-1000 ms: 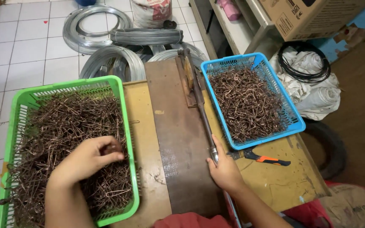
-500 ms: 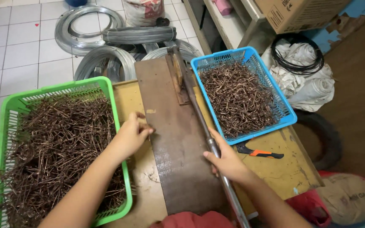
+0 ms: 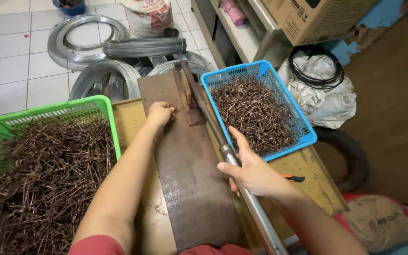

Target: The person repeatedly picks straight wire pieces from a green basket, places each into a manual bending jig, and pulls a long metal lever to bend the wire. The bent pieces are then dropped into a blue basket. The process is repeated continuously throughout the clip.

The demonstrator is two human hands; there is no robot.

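My left hand (image 3: 160, 114) is stretched forward over a rusty brown metal plate (image 3: 190, 189), fingers pinched on a thin copper-coloured wire piece at the plate's far block. My right hand (image 3: 250, 171) wraps around a long metal lever handle (image 3: 242, 177) that runs diagonally from the plate's far end toward me. A green basket (image 3: 101, 105) full of straight brown wire pieces sits at my left. A blue basket (image 3: 308, 133) holding bent wire pieces sits at my right.
Coils of grey steel wire (image 3: 90, 45) lie on the white tiled floor beyond the wooden bench (image 3: 315, 182). An orange-handled tool (image 3: 293, 178) lies by the blue basket. A cardboard box (image 3: 310, 19), white cloth with black cable (image 3: 317, 71) and a sack (image 3: 147, 16) stand behind.
My left hand left the green basket and reached forward to the far block of the plate with a wire piece. My right hand stayed on the lever, which has shifted.
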